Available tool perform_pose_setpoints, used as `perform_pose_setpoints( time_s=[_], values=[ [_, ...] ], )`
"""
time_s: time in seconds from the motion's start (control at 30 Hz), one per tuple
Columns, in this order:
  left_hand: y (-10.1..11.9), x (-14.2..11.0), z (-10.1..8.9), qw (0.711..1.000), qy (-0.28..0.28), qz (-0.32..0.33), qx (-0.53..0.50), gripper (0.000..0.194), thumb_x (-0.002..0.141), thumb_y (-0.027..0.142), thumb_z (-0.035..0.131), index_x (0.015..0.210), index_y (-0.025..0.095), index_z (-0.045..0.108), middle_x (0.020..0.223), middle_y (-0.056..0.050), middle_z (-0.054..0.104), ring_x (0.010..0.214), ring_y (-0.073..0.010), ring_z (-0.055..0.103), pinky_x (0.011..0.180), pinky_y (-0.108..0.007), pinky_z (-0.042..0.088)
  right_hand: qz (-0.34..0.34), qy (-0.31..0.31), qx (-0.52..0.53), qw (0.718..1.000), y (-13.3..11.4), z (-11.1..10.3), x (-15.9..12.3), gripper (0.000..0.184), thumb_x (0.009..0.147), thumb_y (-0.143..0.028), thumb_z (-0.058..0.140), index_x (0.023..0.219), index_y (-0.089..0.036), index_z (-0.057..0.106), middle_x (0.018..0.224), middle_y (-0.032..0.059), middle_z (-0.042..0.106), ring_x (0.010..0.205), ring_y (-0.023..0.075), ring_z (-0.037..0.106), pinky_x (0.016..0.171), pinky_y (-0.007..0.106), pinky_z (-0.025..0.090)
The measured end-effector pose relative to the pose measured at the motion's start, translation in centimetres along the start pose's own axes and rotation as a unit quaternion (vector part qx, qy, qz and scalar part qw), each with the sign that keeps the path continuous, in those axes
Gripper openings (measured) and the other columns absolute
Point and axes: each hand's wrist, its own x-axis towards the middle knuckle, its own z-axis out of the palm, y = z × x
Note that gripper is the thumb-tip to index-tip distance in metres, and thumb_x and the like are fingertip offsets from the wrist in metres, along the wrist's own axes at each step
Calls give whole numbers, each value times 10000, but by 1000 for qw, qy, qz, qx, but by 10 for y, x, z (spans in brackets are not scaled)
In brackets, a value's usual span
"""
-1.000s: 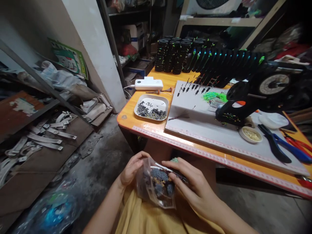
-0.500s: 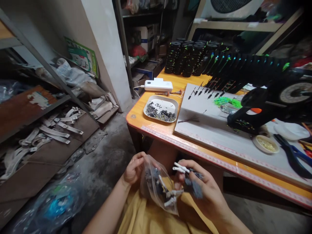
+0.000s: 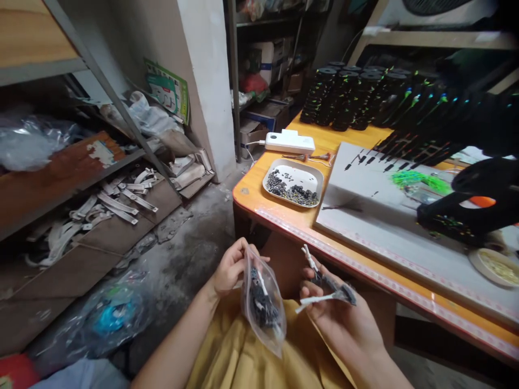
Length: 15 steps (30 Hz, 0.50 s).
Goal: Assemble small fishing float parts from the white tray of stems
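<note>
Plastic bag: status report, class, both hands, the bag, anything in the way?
Left hand pinches plastic bag. Right hand holds small bundles, outside bag. Nothing between them.

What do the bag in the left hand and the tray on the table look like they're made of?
The bag, pinched by the left hand, looks like thin clear plastic film: glossy, creased, its dark contents showing through. The tray looks like smooth white plastic or enamelled metal, with rounded corners and a raised rim; which one is hard to tell. The right hand holds small dark bundles with white ties.
</note>
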Motion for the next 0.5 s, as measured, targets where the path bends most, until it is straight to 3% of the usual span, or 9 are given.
perform_pose_setpoints(
  time_s=[0.13, 0.3, 0.4, 0.5],
  values=[
    [11, -8, -8, 998, -51, -29, 37, 483, 790, 561, 716, 1063, 163, 694, 856, -59, 685, 812, -234, 661, 786, -415, 509, 28, 23, 17, 999, 2, 2, 3, 198, 717, -274, 809, 857, -175, 710, 807, -3, 684, 570, 68, 578, 661, 227, 627],
    [49, -16, -22, 993, -39, 34, 107, 270, 756, 433, 821, 677, 188, 740, 778, -67, 688, 859, -249, 652, 991, -479, 438, 44, 48, 28, 998, 2, 1, 4, 203, 728, -224, 791, 907, -161, 719, 776, 12, 703, 531, 77, 577, 599, 228, 627],
    [80, -25, -53, 987, 17, 62, 145, 362, 754, 539, 788, 666, 201, 692, 753, -53, 697, 907, -276, 667, 999, -533, 451, 54, 51, 27, 997, 4, -5, 5, 232, 704, -214, 808, 914, -173, 717, 758, 3, 710, 541, 95, 608, 567, 231, 628],
    [95, -35, -102, 971, 113, 30, 206, 186, 907, 323, 689, 968, 147, 694, 1007, -59, 718, 968, -232, 681, 894, -472, 538, 67, 32, -23, 997, 7, -21, 8, 241, 732, -191, 785, 962, -202, 711, 822, 28, 745, 661, 173, 695, 599, 309, 655]
  ],
)
